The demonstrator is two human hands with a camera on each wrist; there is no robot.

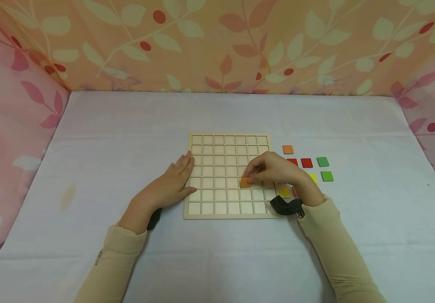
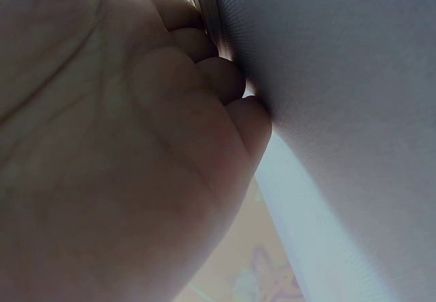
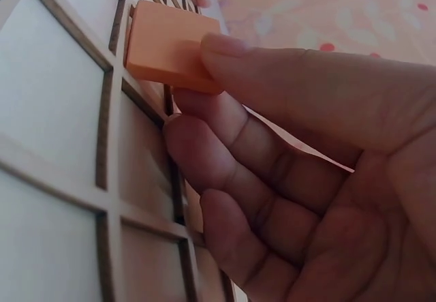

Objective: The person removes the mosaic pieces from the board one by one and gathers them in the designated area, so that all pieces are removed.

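Observation:
A square wooden grid board (image 1: 219,171) lies on the white tablecloth, its cells divided by thin raised strips. My right hand (image 1: 274,168) pinches an orange square tile (image 1: 245,182) over a cell right of the board's middle. In the right wrist view the thumb (image 3: 225,51) presses the face of the orange tile (image 3: 170,43), which sits tilted against the strips; the other fingers curl beneath it. My left hand (image 1: 173,181) rests at the board's left edge with fingers extended. The left wrist view shows its palm and fingertips (image 2: 252,121) against the edge and cloth.
To the board's right lie another orange tile (image 1: 287,149), red tiles (image 1: 306,163), green tiles (image 1: 322,161) and yellow tiles (image 1: 284,192), some partly covered by the right arm. A black wrist mount (image 1: 287,206) overhangs the board's lower right corner. A floral curtain (image 1: 217,46) stands behind.

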